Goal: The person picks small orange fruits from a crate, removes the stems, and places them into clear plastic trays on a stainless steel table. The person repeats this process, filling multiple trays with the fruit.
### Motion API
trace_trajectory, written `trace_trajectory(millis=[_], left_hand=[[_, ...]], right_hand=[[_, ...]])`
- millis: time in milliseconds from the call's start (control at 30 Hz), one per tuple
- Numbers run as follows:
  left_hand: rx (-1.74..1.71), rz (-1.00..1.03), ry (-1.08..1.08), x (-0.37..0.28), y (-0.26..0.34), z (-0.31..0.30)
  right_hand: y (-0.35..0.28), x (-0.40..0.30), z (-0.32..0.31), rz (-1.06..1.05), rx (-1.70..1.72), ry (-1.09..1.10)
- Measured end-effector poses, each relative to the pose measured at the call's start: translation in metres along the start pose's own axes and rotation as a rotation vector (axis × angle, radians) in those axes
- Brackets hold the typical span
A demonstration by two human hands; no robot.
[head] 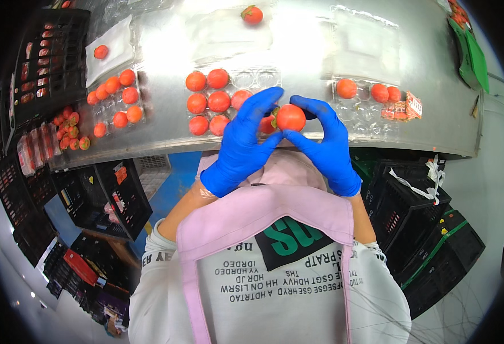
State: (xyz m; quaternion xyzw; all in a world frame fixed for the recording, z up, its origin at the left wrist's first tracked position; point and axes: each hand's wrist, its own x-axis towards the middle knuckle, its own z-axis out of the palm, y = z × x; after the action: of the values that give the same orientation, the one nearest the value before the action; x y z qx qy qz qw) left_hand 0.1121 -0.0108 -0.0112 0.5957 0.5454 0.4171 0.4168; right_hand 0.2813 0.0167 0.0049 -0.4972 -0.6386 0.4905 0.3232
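My right hand [323, 137], in a blue glove, holds an orange-red persimmon [291, 118] between thumb and fingers. Its green-brown calyx faces left. My left hand [252, 133], gloved in blue too, curves around the calyx side, and the two thumb tips come close together. Whether the left fingers grip the fruit is hard to tell. Beneath the hands lies a clear plastic tray [269, 79] with round cells, several filled with persimmons [196, 103]. Another persimmon [267, 124] shows in shadow behind my left thumb.
Farther back, a lone persimmon [254, 15] rests on a whitish sheet. Partly filled trays stand left [125, 103] and right [366, 114], the right one beside crumpled orange wrapping [402, 108]. Black crates [101, 198] stand below the metal table [161, 81], others [411, 206] at right.
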Motion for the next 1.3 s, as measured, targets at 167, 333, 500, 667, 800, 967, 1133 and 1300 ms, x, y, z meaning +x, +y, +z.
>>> trace_trajectory(millis=[167, 333, 500, 667, 800, 967, 1133, 1300], left_hand=[[-0.043, -0.13, 0.034, 0.002, -0.008, -0.001], [-0.104, -0.216, 0.095, 0.001, -0.009, -0.003], [-0.134, -0.24, 0.095, 0.003, -0.008, 0.0], [-0.117, -0.235, 0.108, 0.004, -0.009, 0.001], [-0.114, -0.24, 0.136, 0.004, -0.006, -0.001], [-0.083, -0.229, 0.168, 0.004, -0.007, -0.008], [-0.126, -0.23, 0.293, 0.007, -0.018, -0.029], [-0.265, -0.308, 0.41, 0.008, -0.024, -0.05]], right_hand=[[0.018, -0.005, -0.021, -0.092, -0.185, 0.084], [0.044, 0.004, -0.081, 0.004, -0.258, 0.272], [0.076, 0.021, -0.135, -0.074, -0.606, 0.182], [0.09, 0.033, -0.146, -0.208, -0.823, 0.023], [0.094, 0.037, -0.147, -0.251, -0.936, -0.023], [0.097, 0.039, -0.144, -0.265, -0.951, -0.024], [0.082, 0.04, -0.14, -0.267, -0.898, 0.072], [0.045, 0.044, -0.079, -0.357, -0.611, 0.091]])
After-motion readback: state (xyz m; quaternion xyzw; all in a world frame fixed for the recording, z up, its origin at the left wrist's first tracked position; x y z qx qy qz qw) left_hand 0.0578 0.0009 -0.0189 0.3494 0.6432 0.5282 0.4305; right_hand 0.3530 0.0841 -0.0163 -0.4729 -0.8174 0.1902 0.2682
